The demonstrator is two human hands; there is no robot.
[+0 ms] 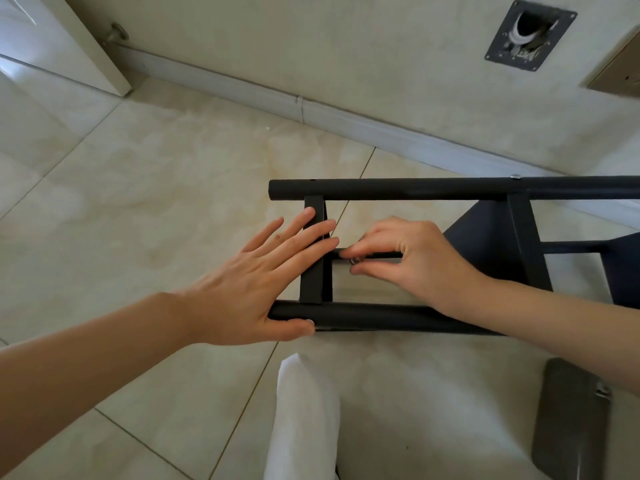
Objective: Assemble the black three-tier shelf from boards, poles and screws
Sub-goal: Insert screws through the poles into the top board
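Shelf frame (pixel 415 190): left hand (pixel 252 285) presses flat, right hand (pixel 408 261) pinches screw (pixel 355 260).

The poles (pixel 415 188) under my fingers are matt black metal, smooth. The screw (pixel 355 260) I pinch is shiny metal. The floor tiles (pixel 156 174) are glossy, marbled beige. My trousers (pixel 304 417) are white cloth.

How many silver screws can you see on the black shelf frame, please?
2. One silver screw sits on top of the far black round pole; another is pinched by the right hand at the thin crossbar. Others may be hidden beneath the hands.
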